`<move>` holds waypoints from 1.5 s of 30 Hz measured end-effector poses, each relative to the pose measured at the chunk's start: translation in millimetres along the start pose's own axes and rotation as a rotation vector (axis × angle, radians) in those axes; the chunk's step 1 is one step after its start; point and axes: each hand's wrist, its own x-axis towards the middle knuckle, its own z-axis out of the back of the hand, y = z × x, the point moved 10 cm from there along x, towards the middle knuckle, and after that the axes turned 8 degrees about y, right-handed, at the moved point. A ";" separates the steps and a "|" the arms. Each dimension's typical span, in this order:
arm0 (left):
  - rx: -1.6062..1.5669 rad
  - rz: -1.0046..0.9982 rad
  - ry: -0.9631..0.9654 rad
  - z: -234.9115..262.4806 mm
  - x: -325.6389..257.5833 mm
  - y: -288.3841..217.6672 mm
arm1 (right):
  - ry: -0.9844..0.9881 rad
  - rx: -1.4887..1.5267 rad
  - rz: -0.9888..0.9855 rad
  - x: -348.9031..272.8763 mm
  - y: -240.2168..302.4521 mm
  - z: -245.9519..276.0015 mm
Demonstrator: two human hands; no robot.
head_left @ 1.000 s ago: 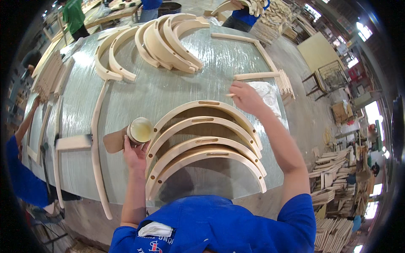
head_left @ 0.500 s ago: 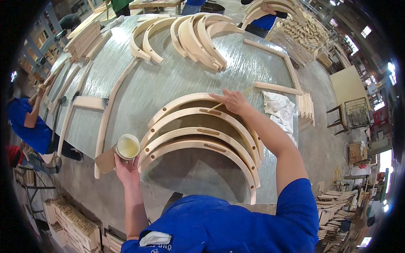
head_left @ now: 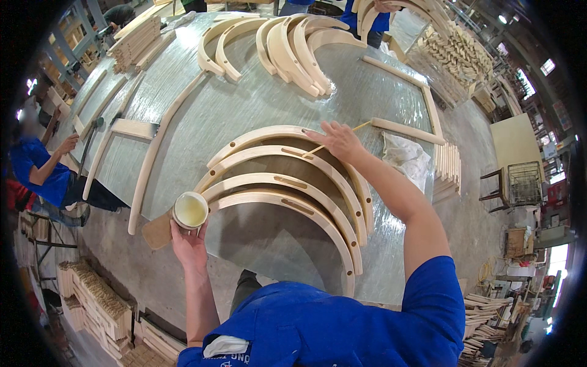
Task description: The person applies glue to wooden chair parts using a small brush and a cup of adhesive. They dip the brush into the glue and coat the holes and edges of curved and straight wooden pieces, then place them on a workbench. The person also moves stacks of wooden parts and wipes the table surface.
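At a large grey worktable [head_left: 244, 110] in a woodworking shop, you stand over four curved wooden arches [head_left: 287, 183] laid flat and nested one inside the other, their slotted faces turned up. Your left hand [head_left: 188, 241] is closed around the lower part of a small round cup [head_left: 191, 210] holding a pale yellowish liquid, and the cup sits at the table's near left edge, just beside the left ends of the arches and on top of a flat brown piece of board [head_left: 156, 231]. Your right hand [head_left: 340, 140] reaches across the arches and pinches a thin wooden stick [head_left: 333, 140] between its fingers; the stick's lower tip lies at a slot near the top of the second arch from the outside, while its upper end points toward a straight wooden rail [head_left: 406, 130] lying just beyond. A crumpled white cloth [head_left: 406, 159] lies on the table just right of your right forearm, beside a stack of short slats [head_left: 449, 165] at the table's edge. Farther up the table lies a second cluster of curved pieces [head_left: 287, 43], and a long, gently bowed strip [head_left: 159, 147] runs down the left side near a short flat block [head_left: 133, 128]. At the far left a person in a blue shirt [head_left: 40, 168] works at the table's edge, well apart from your hands.
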 end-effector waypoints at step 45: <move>0.160 0.152 0.245 -101.8 -10.7 56.7 | 0.001 0.517 -1.092 -338.1 -157.3 -137.4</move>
